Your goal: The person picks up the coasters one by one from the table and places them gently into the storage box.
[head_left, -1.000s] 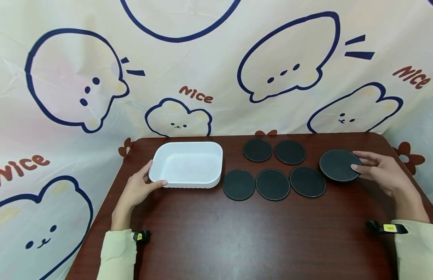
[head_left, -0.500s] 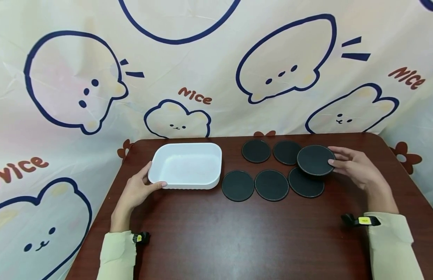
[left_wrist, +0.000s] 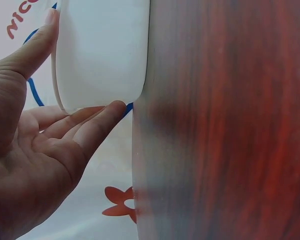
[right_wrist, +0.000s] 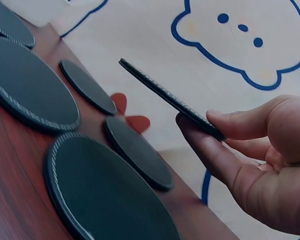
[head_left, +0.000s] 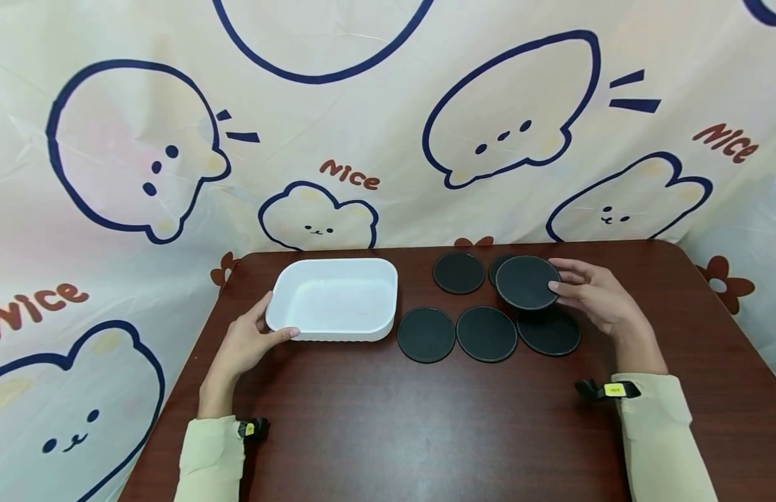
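1. Grips left end of white tray [head_left: 331, 296] with left hand [head_left: 242, 339], thumb on near side.
2. Pinches right edge of black disc [head_left: 526, 283] with right hand [head_left: 591, 293], right of tray.
3. In head view, mostly covers far-row disc [head_left: 496, 264]; in right wrist view, appears edge-on, raised above table [head_left: 425, 432].
4. In left wrist view, shows fingers [left_wrist: 102, 122] against tray end, mostly hidden in head view.

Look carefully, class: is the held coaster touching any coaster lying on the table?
Apart. The right wrist view shows the held coaster raised, with backdrop visible between it and the coasters on the table.
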`<action>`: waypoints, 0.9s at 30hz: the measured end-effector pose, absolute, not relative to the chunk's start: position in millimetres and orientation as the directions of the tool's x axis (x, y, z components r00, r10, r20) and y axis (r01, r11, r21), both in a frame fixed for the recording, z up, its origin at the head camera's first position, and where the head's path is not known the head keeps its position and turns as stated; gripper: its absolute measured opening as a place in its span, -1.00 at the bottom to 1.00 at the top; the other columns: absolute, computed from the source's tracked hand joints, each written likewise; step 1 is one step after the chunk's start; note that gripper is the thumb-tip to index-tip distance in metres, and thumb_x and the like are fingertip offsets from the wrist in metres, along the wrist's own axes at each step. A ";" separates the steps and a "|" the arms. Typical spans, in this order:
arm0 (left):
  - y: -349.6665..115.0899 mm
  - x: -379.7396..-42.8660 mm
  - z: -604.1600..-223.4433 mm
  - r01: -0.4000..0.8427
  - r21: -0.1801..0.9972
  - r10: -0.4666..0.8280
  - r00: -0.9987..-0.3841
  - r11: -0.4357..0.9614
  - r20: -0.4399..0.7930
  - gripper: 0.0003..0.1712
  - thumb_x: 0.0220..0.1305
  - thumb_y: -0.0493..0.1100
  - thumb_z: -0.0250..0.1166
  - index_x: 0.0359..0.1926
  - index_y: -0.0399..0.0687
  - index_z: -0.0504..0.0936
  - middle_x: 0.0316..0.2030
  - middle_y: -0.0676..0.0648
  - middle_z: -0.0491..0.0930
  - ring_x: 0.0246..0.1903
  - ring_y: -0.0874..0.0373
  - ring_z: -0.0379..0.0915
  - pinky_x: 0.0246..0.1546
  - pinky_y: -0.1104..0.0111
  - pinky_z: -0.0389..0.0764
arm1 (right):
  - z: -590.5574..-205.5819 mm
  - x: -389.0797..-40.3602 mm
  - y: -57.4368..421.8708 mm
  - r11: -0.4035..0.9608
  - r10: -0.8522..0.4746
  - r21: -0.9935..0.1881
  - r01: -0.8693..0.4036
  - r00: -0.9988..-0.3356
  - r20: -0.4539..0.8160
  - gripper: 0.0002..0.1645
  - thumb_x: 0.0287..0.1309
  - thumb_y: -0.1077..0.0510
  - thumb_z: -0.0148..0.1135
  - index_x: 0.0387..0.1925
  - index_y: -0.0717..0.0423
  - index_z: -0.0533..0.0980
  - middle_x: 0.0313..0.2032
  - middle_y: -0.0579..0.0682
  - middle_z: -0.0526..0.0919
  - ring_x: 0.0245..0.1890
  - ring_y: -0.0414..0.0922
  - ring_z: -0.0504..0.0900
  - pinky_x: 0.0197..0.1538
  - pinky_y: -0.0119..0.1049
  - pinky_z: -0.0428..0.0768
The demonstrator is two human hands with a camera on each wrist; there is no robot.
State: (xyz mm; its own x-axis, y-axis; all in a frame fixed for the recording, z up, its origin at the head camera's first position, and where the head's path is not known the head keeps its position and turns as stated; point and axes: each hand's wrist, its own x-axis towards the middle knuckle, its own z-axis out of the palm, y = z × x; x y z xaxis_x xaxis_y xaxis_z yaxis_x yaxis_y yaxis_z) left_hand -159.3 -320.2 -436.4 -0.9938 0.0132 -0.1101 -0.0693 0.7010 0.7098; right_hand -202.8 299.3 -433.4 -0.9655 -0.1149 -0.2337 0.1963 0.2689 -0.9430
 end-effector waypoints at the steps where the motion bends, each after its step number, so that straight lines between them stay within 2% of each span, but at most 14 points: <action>1: -320.1 -159.1 -436.2 -0.071 0.710 0.013 -0.994 0.700 -0.111 0.36 0.24 0.26 0.57 0.74 -0.13 -0.05 0.61 -0.39 0.24 0.47 -0.27 0.45 0.31 -0.05 0.61 | -433.3 -203.7 295.3 0.263 -0.116 -0.944 0.198 -0.965 -0.234 -0.12 0.57 0.13 0.25 0.71 0.10 0.09 0.14 -0.19 0.54 -0.07 -0.43 0.71 0.07 -0.50 0.72; 6: -320.3 -158.9 -435.9 -0.076 0.708 0.008 -0.993 0.702 -0.115 0.35 0.25 0.26 0.57 0.74 -0.12 -0.05 0.61 -0.39 0.25 0.47 -0.27 0.45 0.27 0.01 0.66 | -432.8 -206.2 275.5 0.223 -0.134 -0.955 0.193 -0.965 -0.226 -0.16 0.56 0.11 0.27 0.69 0.08 0.16 0.15 -0.15 0.57 -0.07 -0.39 0.72 0.07 -0.50 0.72; 9: -320.1 -158.9 -436.2 -0.072 0.707 0.012 -0.994 0.703 -0.112 0.34 0.26 0.25 0.57 0.75 -0.10 -0.05 0.60 -0.39 0.26 0.46 -0.26 0.46 0.24 0.08 0.68 | -432.1 -206.7 264.9 0.191 -0.154 -0.964 0.185 -0.964 -0.216 -0.17 0.55 0.12 0.28 0.68 0.12 0.18 0.09 -0.23 0.61 -0.08 -0.38 0.73 0.06 -0.50 0.72; 20: -320.1 -159.1 -437.3 -0.080 0.712 0.010 -0.993 0.698 -0.121 0.38 0.23 0.30 0.56 0.75 -0.12 -0.07 0.61 -0.39 0.23 0.48 -0.27 0.44 0.31 -0.05 0.62 | -433.1 -209.1 226.6 0.094 -0.195 -0.976 0.195 -0.958 -0.211 -0.23 0.56 0.20 0.24 0.66 0.14 0.22 0.06 -0.21 0.65 -0.12 -0.38 0.77 0.04 -0.48 0.74; 24: -320.6 -159.0 -437.3 -0.079 0.710 0.010 -0.993 0.700 -0.121 0.39 0.22 0.31 0.57 0.75 -0.12 -0.08 0.62 -0.40 0.22 0.48 -0.27 0.43 0.32 -0.05 0.61 | -434.8 -211.7 210.5 0.056 -0.216 -0.980 0.191 -0.956 -0.198 -0.24 0.56 0.24 0.23 0.65 0.19 0.22 0.13 -0.09 0.66 -0.09 -0.38 0.78 0.03 -0.47 0.74; 27: -320.4 -159.2 -437.7 -0.078 0.708 0.010 -0.993 0.702 -0.118 0.39 0.23 0.30 0.57 0.75 -0.12 -0.08 0.62 -0.40 0.22 0.48 -0.27 0.43 0.31 -0.05 0.61 | -436.1 -214.1 197.7 0.030 -0.236 -0.981 0.191 -0.953 -0.193 -0.24 0.56 0.26 0.22 0.65 0.21 0.21 0.27 0.12 0.62 -0.07 -0.37 0.79 0.03 -0.47 0.74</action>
